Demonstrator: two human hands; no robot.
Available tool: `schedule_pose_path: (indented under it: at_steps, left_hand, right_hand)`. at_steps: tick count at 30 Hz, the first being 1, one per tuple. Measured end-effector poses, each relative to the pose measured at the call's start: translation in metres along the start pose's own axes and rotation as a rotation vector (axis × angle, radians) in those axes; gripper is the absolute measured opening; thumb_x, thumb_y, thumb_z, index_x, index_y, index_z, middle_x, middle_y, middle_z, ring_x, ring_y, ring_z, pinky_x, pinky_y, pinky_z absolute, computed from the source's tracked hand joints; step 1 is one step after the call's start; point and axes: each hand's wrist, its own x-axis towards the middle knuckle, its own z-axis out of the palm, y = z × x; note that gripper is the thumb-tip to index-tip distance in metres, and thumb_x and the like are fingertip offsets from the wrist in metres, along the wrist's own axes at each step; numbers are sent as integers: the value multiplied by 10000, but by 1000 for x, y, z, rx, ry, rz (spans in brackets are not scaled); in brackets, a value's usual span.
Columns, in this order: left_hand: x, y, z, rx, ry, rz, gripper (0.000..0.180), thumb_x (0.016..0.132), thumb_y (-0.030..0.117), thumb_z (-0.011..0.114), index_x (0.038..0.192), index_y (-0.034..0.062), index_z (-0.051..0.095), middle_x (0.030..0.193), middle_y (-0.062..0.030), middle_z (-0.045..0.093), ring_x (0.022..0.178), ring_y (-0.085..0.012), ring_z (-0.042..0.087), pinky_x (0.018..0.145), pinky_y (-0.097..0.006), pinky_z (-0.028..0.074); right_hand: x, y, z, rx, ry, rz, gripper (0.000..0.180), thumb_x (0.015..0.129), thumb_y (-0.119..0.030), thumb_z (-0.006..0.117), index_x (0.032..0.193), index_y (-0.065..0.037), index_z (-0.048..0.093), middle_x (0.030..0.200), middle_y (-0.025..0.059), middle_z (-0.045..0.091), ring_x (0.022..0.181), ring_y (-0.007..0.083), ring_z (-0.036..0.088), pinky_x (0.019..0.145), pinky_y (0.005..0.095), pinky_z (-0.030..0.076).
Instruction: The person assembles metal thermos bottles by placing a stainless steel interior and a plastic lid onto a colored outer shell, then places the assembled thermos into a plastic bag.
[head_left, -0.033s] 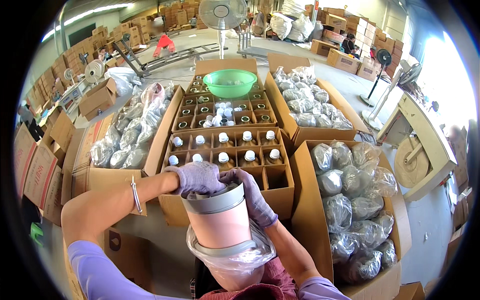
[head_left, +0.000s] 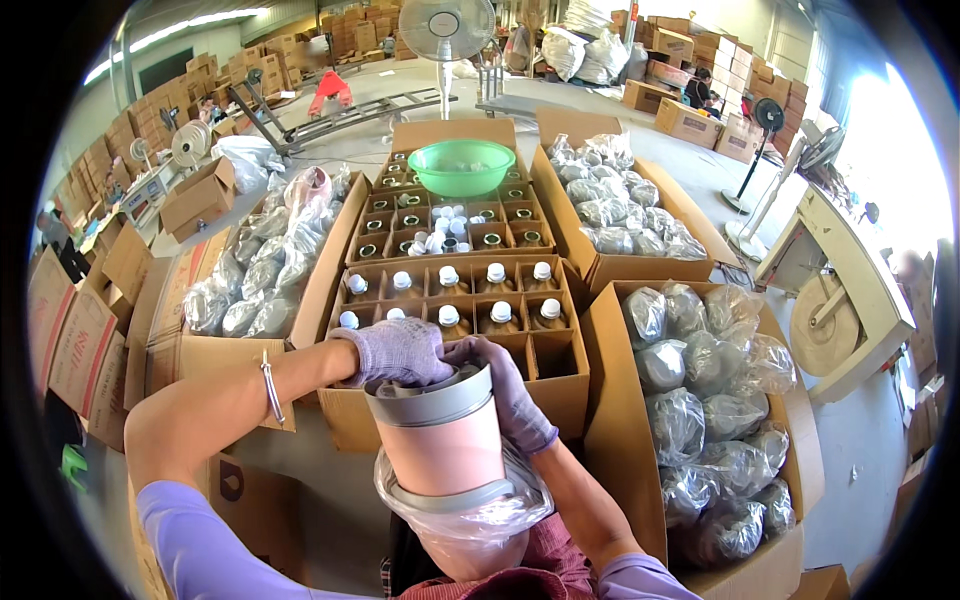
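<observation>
In my lap stands a pink cylindrical container (head_left: 447, 455) with grey bands, tilted slightly, its top toward the boxes. A clear plastic bag (head_left: 520, 500) is bunched round its lower part. My right hand (head_left: 500, 385), in a light purple knitted glove, grips the container's rim and upper wall from the right. My left hand (head_left: 398, 352), gloved alike, is closed over the mouth with its fingers curled down at the grey inside; what they hold is hidden. Just beyond is a divided carton (head_left: 345, 400) of brown bottles (head_left: 500, 313) with white caps.
Behind it, another divided carton (head_left: 355, 225) carries loose white caps (head_left: 440, 235) and a green basin (head_left: 460, 180). Cartons of plastic-wrapped pieces stand at left (head_left: 310, 320), far right (head_left: 600, 268) and near right (head_left: 605, 440). Standing fans (head_left: 445, 30) and stacked boxes lie farther off.
</observation>
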Motion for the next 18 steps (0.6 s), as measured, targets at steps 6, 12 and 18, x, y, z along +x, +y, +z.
schedule_pose_path:
  at_steps: [6,12,18]
  left_hand:
    - [-17,14,-12,-302,310,1022,323,924,235,660,1203,74,679,1162,-115,679,1068,-272,639,914,-394,496]
    - [-24,52,-23,-144,217,941,341,874,298,699,1154,104,686,944,-139,680,906,-311,660,807,-400,514]
    - [-20,45,-5,-63,292,276,427,867,469,627,997,63,641,814,-183,689,775,-381,677,718,-461,524]
  right_hand:
    - [-26,-23,-39,194,-280,-142,447,976,-302,362,1019,62,618,1211,174,602,1091,241,580,1040,365,424]
    - [-58,-48,-19,441,-51,181,545,976,-383,364,1238,63,536,1205,180,618,1125,264,587,1058,381,403]
    - [-28,-11,-28,464,87,197,410,993,-328,406,989,23,616,1008,117,653,983,212,603,976,338,444]
